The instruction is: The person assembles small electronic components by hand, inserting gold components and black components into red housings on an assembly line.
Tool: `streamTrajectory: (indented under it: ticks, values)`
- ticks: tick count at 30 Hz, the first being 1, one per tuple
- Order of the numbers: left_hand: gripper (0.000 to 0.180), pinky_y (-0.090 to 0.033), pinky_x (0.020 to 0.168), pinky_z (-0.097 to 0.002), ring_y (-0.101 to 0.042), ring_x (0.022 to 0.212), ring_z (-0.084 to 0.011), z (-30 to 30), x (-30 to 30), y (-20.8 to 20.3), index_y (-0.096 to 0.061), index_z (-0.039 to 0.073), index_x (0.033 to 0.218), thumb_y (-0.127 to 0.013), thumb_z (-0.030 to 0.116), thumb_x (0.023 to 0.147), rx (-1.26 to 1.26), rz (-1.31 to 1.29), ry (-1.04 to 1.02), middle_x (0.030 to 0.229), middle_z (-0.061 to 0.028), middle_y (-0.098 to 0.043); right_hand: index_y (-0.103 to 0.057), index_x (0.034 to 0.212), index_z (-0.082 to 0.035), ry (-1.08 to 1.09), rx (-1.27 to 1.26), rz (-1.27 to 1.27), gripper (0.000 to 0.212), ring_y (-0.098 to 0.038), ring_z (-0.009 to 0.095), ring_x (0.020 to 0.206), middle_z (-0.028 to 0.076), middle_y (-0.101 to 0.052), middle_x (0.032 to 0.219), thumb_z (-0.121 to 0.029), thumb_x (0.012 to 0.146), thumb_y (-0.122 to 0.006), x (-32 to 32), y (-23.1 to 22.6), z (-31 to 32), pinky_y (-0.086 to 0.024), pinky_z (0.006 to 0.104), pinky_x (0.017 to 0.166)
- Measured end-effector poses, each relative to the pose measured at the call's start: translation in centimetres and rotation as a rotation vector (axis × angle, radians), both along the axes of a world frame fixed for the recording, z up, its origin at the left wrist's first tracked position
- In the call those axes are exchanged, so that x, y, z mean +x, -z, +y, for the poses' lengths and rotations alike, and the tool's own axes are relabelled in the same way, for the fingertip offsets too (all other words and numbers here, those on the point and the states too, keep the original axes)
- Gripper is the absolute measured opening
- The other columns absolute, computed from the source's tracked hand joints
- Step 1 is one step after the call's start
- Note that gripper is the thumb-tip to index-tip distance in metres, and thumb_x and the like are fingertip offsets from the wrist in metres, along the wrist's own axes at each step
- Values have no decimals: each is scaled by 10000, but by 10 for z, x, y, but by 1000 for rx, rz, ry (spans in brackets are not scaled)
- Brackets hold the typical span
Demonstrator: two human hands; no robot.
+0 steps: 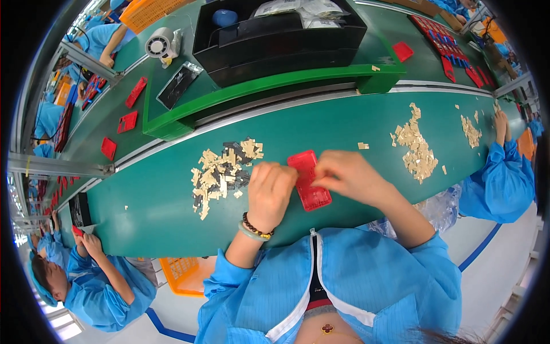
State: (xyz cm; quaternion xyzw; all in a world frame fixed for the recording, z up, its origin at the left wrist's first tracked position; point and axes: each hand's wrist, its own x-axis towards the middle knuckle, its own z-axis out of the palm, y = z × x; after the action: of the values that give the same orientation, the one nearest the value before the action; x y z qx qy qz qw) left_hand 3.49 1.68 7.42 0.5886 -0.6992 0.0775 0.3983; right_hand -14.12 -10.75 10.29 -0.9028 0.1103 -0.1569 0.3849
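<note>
Pinching red tray btwn both hands' fingers

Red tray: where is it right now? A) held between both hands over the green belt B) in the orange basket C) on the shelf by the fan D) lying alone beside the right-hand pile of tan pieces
A: the red tray sits between the left hand and the right hand, both touching it, above the green belt.
</note>
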Motion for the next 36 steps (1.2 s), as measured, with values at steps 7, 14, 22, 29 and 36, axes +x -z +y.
streamTrajectory:
  ticks: [7,14,22,29,36]
  values:
    - [448,-460,790,-386,-578,887,-322,-6,4,4,-471,30,1221,-487,-123,801,319,171,82,915,-135,-636,-574,1082,-84,378,-258,55,426,-546,287,1089,90,-562,1153,-182,711,-761,-4,30,10,-443,386,908]
    - [470,-432,875,-414,-602,880,-324,-7,5,-2,-467,26,1230,-469,-90,774,387,955,-7,909,-131,-646,-593,845,-87,271,-411,-156,181,-539,248,927,32,-565,948,-148,726,-716,43,28,12,-433,381,798]
    - [399,-432,970,-437,-494,1162,-363,6,-29,52,-556,-35,1126,-655,128,775,318,-72,-58,1211,-207,-519,-593,848,-15,446,855,70,130,-471,26,477,-10,-567,603,-121,909,-637,36,80,-19,-334,180,409]
    - [459,-438,984,-422,-490,1172,-364,5,-34,67,-545,-84,1157,-648,198,809,335,-216,-79,1236,-237,-508,-622,818,-2,488,729,122,111,-463,29,462,-5,-575,571,-89,876,-659,39,84,-17,-331,202,403]
    - [457,-449,973,-423,-496,1161,-365,3,-33,63,-545,-92,1164,-631,196,820,349,-221,-79,1231,-236,-513,-628,809,11,508,597,83,96,-484,18,505,3,-596,582,-61,863,-660,43,94,-14,-353,205,434]
